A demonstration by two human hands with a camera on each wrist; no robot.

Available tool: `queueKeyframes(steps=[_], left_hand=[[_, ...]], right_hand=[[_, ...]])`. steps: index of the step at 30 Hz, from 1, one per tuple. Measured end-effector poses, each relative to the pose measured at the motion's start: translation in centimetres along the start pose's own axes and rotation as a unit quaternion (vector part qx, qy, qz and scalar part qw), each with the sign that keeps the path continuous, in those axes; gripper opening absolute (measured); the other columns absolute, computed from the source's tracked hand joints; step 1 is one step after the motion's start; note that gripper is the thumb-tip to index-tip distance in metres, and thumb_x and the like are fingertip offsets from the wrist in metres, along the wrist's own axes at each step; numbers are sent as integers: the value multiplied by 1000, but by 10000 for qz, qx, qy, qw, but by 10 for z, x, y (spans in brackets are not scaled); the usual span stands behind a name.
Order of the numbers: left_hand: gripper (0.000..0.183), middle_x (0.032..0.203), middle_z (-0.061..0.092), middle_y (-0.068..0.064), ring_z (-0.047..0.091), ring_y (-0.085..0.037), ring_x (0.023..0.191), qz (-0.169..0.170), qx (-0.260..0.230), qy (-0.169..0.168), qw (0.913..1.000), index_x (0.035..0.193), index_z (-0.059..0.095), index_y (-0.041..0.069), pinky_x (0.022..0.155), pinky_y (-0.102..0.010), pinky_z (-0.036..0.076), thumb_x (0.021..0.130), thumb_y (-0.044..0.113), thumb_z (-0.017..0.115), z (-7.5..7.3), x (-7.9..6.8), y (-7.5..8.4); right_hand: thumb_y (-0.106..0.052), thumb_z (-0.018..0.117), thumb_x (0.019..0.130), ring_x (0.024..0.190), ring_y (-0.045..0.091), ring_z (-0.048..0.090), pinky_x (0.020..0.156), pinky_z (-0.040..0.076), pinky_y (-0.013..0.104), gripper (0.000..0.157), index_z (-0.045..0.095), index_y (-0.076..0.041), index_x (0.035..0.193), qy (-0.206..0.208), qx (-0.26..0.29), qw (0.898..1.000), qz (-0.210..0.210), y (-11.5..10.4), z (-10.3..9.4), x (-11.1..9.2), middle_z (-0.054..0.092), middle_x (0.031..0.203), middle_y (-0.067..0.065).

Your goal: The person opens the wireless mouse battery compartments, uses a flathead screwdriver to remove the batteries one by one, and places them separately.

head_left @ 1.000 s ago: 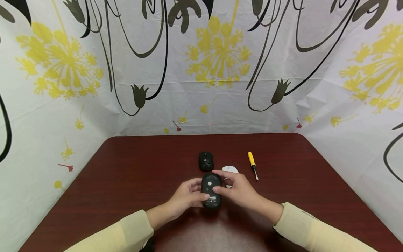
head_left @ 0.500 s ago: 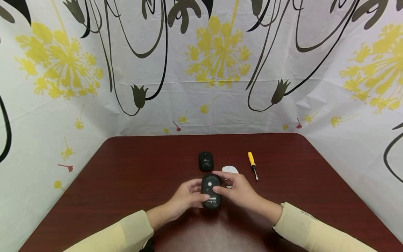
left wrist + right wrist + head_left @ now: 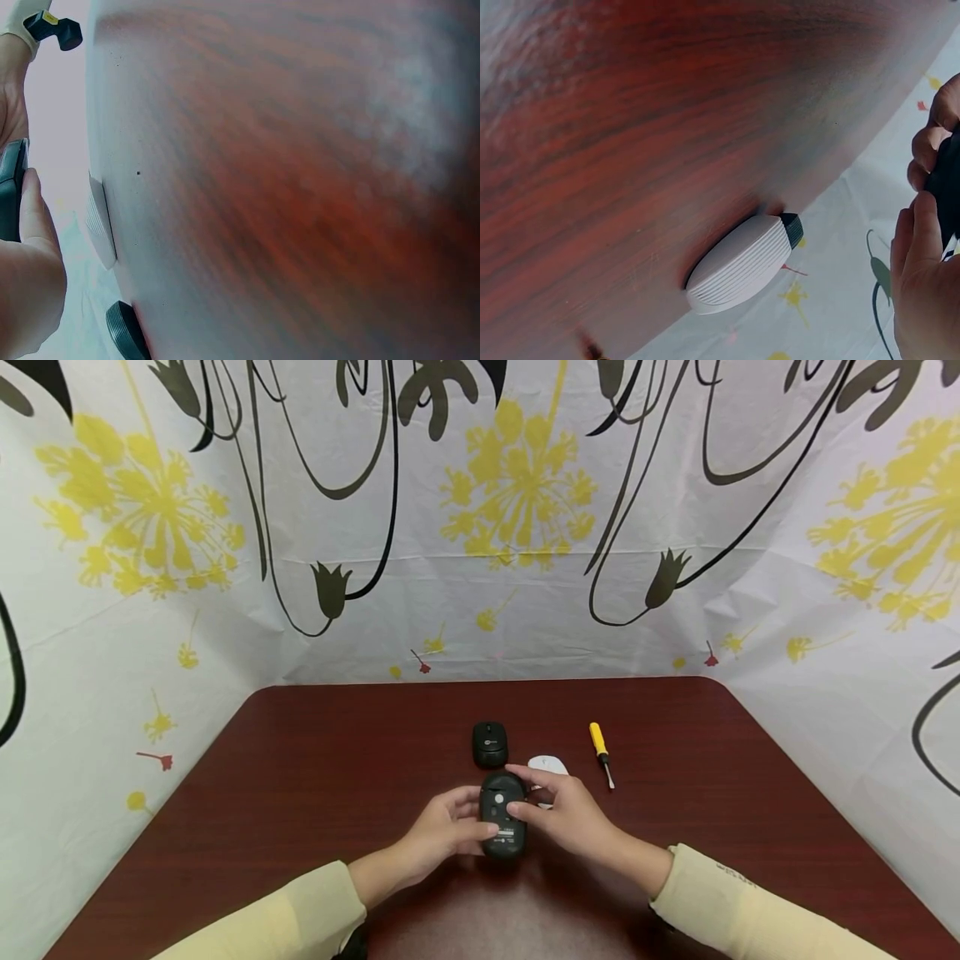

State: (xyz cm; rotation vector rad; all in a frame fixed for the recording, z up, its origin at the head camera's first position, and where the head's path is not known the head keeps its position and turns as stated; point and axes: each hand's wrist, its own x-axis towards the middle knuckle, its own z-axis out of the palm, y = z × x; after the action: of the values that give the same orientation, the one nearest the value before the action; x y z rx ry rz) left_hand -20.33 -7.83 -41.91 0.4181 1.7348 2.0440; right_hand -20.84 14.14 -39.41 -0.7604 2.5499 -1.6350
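Note:
In the head view both hands hold a dark computer mouse (image 3: 504, 831), its underside with a white round spot and label print facing up. My left hand (image 3: 438, 833) grips its left side, the thumb lying over the lower part. From the right, my right hand (image 3: 572, 814) pinches the upper part, thumb on the underside and index finger at the top end. Part of the same mouse (image 3: 10, 191) shows at the left edge of the left wrist view. A white mouse (image 3: 547, 763) lies partly hidden behind my right hand.
Beyond the held mouse, a black mouse (image 3: 491, 745) lies on the dark red table (image 3: 337, 760). A screwdriver (image 3: 600, 747) with a yellow handle lies to the right. A patterned white cloth (image 3: 420, 543) surrounds the back and sides.

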Motion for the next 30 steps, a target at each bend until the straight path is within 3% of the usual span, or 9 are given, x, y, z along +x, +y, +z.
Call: queueKeyframes(steps=[10,14,17,23,30], left_hand=[[55,117,62,-18,67,-27,97,66,-74,-93,9999,137,44,-6,77,-41,58,88,4,67,-2,-1,0],[55,116,62,-19,67,-27,98,68,-104,-116,9999,136,44,-6,78,-41,58,87,3,66,-2,-1,-1],[54,116,62,-19,67,-27,97,81,-132,-109,9998,136,45,-7,78,-41,58,86,2,66,-2,-1,-1],[54,115,63,-20,67,-27,96,81,-174,-55,9998,135,45,-9,78,-41,58,86,0,67,-2,-1,-2],[54,116,62,-20,67,-27,97,74,-216,-51,9997,135,44,-9,78,-42,58,87,0,66,-2,-2,-1]], right_hand=[[-11,73,88,105,25,65,80,56,28,49,58,-10,134,169,56,9996,-232,-1,3,-1,59,127,12],[-9,73,87,105,22,64,82,56,31,47,60,-10,132,300,-54,9989,-363,0,3,0,62,123,8],[-5,73,86,107,20,60,86,55,36,43,63,-8,128,444,-179,9980,-414,-2,4,1,64,119,5],[5,72,84,106,28,59,86,54,46,34,67,1,117,738,-71,9951,-648,-13,4,1,64,113,12],[-3,72,86,100,19,60,92,51,46,29,70,-9,114,672,245,9965,-436,-11,-1,2,65,105,1]])
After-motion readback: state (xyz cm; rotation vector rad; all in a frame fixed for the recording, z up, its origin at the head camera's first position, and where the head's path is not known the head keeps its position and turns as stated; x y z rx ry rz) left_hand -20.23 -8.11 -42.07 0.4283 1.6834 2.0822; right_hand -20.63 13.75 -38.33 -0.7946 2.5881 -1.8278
